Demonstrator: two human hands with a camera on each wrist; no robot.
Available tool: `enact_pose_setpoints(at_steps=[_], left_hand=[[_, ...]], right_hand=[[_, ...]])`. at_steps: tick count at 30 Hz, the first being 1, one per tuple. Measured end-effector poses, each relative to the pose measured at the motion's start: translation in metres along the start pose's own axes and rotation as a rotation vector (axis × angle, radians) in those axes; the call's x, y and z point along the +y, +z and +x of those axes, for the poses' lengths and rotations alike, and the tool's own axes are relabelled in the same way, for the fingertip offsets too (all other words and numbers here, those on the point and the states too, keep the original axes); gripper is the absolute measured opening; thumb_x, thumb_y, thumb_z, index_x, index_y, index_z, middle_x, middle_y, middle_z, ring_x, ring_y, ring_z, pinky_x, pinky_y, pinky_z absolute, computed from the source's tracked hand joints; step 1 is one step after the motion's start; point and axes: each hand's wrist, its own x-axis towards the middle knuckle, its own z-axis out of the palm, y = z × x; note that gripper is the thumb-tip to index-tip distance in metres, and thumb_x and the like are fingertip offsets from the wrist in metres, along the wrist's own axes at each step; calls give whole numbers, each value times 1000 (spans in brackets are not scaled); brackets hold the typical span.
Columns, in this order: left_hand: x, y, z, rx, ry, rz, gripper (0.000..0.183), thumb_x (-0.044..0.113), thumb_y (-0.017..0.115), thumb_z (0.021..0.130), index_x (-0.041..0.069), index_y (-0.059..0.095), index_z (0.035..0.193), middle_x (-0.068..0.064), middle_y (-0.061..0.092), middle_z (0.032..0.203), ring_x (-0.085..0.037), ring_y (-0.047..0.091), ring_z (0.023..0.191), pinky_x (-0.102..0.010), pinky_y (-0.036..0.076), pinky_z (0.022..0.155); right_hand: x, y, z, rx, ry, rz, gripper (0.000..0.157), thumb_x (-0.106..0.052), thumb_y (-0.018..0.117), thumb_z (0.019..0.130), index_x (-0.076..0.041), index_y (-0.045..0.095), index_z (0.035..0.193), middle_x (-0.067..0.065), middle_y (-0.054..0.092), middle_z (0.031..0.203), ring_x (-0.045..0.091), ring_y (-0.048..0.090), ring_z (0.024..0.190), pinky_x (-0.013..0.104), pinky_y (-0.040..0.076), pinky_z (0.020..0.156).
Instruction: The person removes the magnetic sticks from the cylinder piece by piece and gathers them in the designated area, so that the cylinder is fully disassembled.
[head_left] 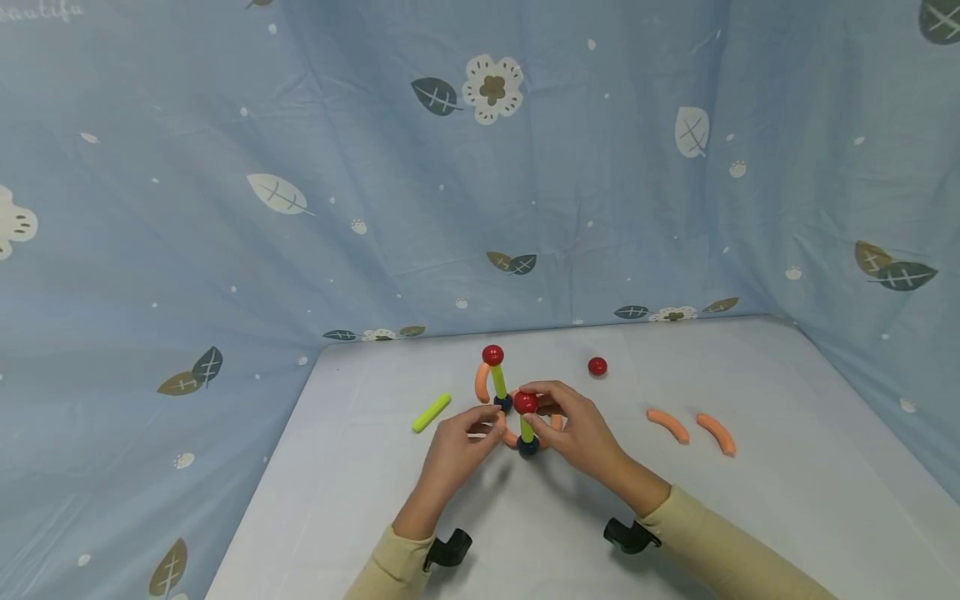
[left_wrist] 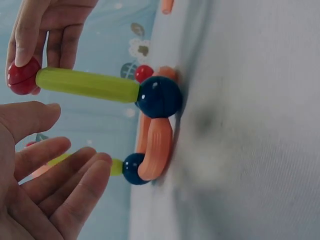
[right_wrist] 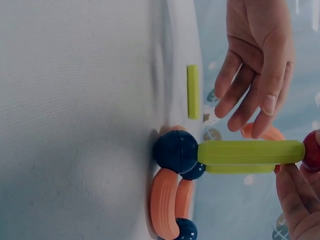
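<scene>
My right hand (head_left: 585, 429) pinches a red ball (head_left: 526, 403) at the top of an upright green rod (right_wrist: 250, 152). That rod stands on a dark blue ball (left_wrist: 160, 97). Curved orange rods (left_wrist: 159, 145) join the blue balls low on the table. Farther back, a second green rod (head_left: 498, 382) rises from another blue ball (head_left: 503, 403) to a red ball (head_left: 492, 355), where a curved orange rod (head_left: 482, 383) seems to hang. To the left of the near rod, my left hand (head_left: 457, 446) has its fingers loosely extended, holding nothing.
On the white table (head_left: 330, 500), a loose green rod (head_left: 431, 413) lies to the left. A loose red ball (head_left: 597, 367) sits at the back right. Two curved orange rods (head_left: 667, 425) lie farther right. A patterned blue cloth (head_left: 420, 192) hangs behind the table.
</scene>
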Motion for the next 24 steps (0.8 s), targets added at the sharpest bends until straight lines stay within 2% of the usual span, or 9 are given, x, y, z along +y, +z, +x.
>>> enact_pose_setpoints(at_steps=[5,10,14,17,24], left_hand=[[-1,7,0,-3,34,-47,36,24,74,96,8,70,128,-7,71,122,-19,69,105,-26,58,86],[0,17,3,13,75,-94,34,21,76,94,4,71,123,-11,71,120,-23,69,105,-30,59,87],[3,24,4,22,92,-109,30,21,76,93,9,72,121,-8,72,117,-23,70,105,-30,59,87],[5,28,6,27,94,-115,26,21,76,94,14,73,119,-2,73,114,-19,71,103,-25,58,84],[6,32,9,55,107,-101,21,20,75,94,16,74,115,4,74,109,-11,71,98,-21,58,81]], right_hand=[[0,0,1,7,-8,-2,44,-5,78,89,-14,63,129,-1,67,121,17,68,102,41,59,86],[0,1,1,15,-11,-14,43,-6,78,90,-15,64,129,-3,67,121,16,68,101,37,59,88],[1,2,1,25,-24,-11,45,-3,79,88,-15,64,129,-3,67,122,14,68,100,37,59,87],[1,2,0,30,-25,-21,45,-5,79,89,-16,64,129,-3,68,121,11,68,100,37,59,86],[-1,1,0,22,-6,-34,41,-11,78,91,-15,64,130,-4,68,121,10,67,101,35,59,86]])
